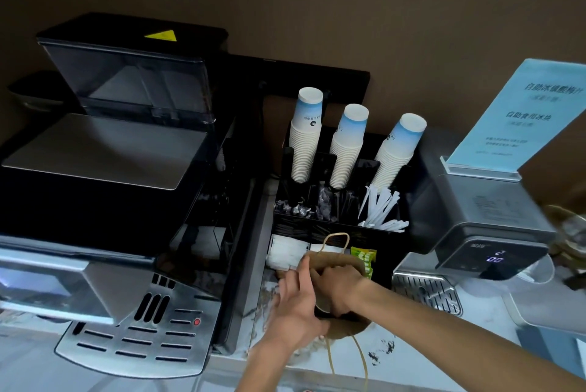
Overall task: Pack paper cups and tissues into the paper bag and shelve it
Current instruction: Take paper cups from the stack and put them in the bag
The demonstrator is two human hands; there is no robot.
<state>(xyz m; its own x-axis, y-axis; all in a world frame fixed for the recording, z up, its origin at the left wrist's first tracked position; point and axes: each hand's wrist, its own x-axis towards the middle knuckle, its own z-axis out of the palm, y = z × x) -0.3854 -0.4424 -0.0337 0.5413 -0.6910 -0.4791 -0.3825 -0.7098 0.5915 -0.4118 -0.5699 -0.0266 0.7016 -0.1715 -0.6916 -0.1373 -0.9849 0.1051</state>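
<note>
A brown paper bag (344,265) with twine handles stands on the marble counter in front of a black organiser. My left hand (296,303) grips the bag's near left rim. My right hand (341,288) reaches down inside the open bag; what its fingers hold is hidden. Three stacks of white-and-blue paper cups (304,138) stand upside down in the organiser behind. White tissue packets (285,253) lie in the organiser's front left compartment, just beyond the bag.
A large coffee machine (104,201) fills the left side. A grey dispenser (488,217) with a blue sign (520,112) stands on the right. Wrapped straws (380,211) and a green packet (364,257) sit in the organiser (409,201).
</note>
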